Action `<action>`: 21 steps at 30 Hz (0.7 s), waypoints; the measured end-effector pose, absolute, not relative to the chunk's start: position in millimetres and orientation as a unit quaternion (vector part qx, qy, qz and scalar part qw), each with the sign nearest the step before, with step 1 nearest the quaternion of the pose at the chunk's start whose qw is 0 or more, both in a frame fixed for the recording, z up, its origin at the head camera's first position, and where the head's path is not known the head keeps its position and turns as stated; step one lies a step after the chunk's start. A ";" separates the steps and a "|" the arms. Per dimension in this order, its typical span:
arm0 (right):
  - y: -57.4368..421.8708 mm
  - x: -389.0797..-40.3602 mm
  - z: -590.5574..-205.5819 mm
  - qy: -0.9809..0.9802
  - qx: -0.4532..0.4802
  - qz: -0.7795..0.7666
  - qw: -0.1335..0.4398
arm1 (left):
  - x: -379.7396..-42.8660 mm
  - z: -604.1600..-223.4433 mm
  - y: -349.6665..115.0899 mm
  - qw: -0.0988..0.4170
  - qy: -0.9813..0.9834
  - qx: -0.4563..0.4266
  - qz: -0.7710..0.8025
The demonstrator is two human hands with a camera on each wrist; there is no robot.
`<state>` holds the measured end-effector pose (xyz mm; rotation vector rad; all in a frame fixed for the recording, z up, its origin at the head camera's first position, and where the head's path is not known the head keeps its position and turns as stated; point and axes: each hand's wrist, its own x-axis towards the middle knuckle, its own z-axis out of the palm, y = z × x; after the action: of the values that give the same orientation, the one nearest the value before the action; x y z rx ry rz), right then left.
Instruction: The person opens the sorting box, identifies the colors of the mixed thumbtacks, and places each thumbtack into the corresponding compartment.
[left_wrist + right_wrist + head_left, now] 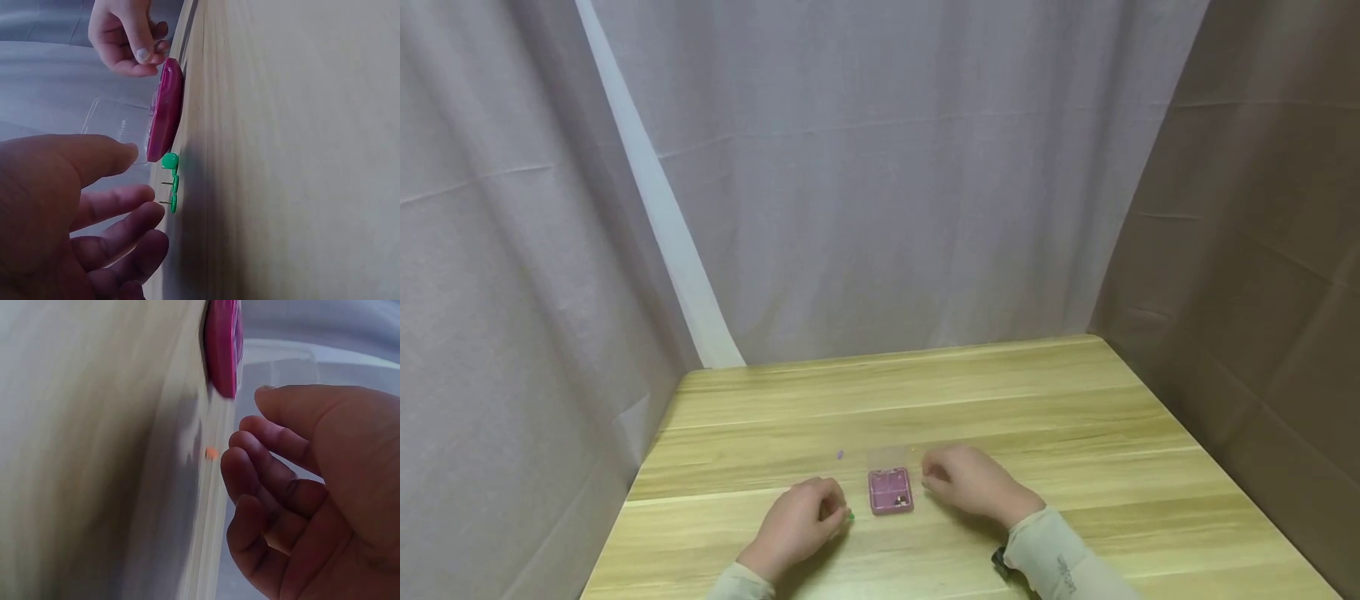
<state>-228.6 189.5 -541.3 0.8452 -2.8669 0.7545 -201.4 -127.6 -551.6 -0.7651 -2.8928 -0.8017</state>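
A person's two bare hands flank a pink compartment case [881, 495] on a wood-grain table [1060, 425], enclosed by grey curtains [887, 208]. Clock positions are read from the case in the head view, twelve lying away from the person.

The left hand [797, 523] is at about eight o'clock, its thumb and fingers spread well apart in its own wrist view, with nothing visible between them. That view resolves the head camera's single green speck into three green thumbtacks [175, 183] on the tabletop, between the fingertips and the case, two of them with pins clearly showing. It also picks out faint lettering on the clear lid [887, 457], which stands open at twelve.

The right hand [972, 483], at three, has loosely bent fingers and a thumb held apart from them; no object shows in its grasp. Its wrist camera alone catches a blurred orange piece [211, 452] near the fingertips.

Only the head view shows dark pieces [901, 501] in the case's compartment toward four, a purple piece [840, 454] at ten and a yellow speck [913, 450] at one.
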 end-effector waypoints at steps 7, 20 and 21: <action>209.6 -231.8 -544.2 -0.951 0.221 0.212 0.039 | -199.6 -550.9 -128.5 0.022 -0.936 -0.246 -0.249; 213.7 -230.8 -541.4 -0.956 0.203 0.211 0.035 | -201.5 -551.3 -131.4 0.015 -0.938 -0.238 -0.252; 213.4 -230.8 -541.4 -0.956 0.203 0.211 0.034 | -201.3 -551.4 -131.5 0.014 -0.938 -0.238 -0.253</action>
<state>-230.8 213.4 -541.4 0.6239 -2.9390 0.6482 -201.3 -131.5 -551.4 -0.7411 -2.9198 -0.7866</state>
